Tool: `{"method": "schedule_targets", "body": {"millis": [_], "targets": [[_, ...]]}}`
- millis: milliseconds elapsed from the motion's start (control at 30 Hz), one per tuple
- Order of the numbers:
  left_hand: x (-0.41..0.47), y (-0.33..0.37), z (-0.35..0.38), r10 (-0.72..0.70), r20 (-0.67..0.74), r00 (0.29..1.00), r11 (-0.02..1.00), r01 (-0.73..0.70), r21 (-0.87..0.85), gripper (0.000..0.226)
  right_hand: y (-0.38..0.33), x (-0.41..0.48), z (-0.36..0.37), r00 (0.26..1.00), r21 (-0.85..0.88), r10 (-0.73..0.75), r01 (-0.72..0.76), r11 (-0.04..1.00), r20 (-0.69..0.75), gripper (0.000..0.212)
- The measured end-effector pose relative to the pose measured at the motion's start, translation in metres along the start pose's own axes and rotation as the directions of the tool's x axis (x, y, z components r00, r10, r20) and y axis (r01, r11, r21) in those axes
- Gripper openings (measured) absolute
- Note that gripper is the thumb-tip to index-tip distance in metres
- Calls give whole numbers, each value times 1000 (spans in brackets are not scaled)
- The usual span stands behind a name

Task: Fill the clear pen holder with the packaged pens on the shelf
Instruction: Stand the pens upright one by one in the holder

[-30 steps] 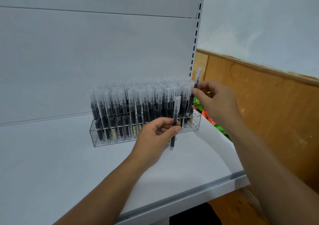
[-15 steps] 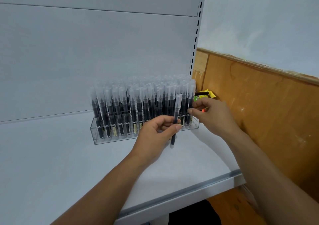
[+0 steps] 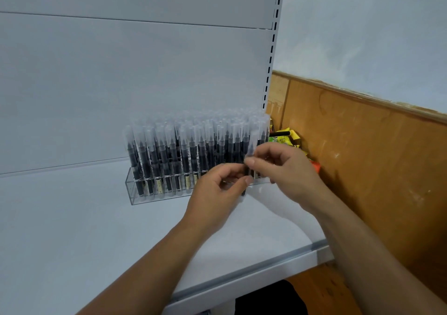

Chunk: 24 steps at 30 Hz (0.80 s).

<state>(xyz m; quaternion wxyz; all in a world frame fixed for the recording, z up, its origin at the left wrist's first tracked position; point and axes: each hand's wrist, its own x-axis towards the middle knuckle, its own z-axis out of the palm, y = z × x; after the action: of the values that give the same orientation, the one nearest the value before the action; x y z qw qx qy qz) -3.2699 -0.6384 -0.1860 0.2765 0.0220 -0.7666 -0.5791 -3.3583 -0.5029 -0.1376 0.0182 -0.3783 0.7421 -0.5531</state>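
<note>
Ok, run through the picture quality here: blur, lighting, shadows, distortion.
Head view: the packaged pen pinched between the left hand and right hand is smeared by motion blur; caps at the back of the clear pen holder fade hazily into the back panel; light is flat, with only a faint shadow on the shelf under the hands; the wide-angle lens bends the slotted upright.

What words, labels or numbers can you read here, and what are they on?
Nothing can be read.
Pale labels on the pens in the clear pen holder: too small and blurred.
Yellow and green packets at the right: print blurred.
Held pen: no legible marking.
</note>
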Motion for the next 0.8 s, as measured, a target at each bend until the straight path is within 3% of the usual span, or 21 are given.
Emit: {"method": "schedule_targets", "body": {"millis": [33, 100, 233, 433, 800], "targets": [[-2, -1, 0, 76, -9, 997, 980, -73, 183, 18, -3, 2, -5, 999, 58, 0, 3, 998, -45, 4], [-4, 0, -2, 239, -4, 971, 843, -206, 497, 29, -10, 8, -18, 980, 116, -1, 25, 993, -200, 3], [-6, -5, -1, 285, 74, 956, 640, -247, 728, 42, -13, 22, -35, 933, 6, -24, 28, 1000, -360, 7], [-10, -7, -1, 264, 120, 957, 527, -247, 813, 44, -3, 35, -36, 930, -142, -62, 11, 990, -362, 3], [-10, -5, -2, 236, 119, 964, 544, -233, 806, 40, 34, 37, -22, 954, -338, 42, -146, 930, -296, 16]]}}
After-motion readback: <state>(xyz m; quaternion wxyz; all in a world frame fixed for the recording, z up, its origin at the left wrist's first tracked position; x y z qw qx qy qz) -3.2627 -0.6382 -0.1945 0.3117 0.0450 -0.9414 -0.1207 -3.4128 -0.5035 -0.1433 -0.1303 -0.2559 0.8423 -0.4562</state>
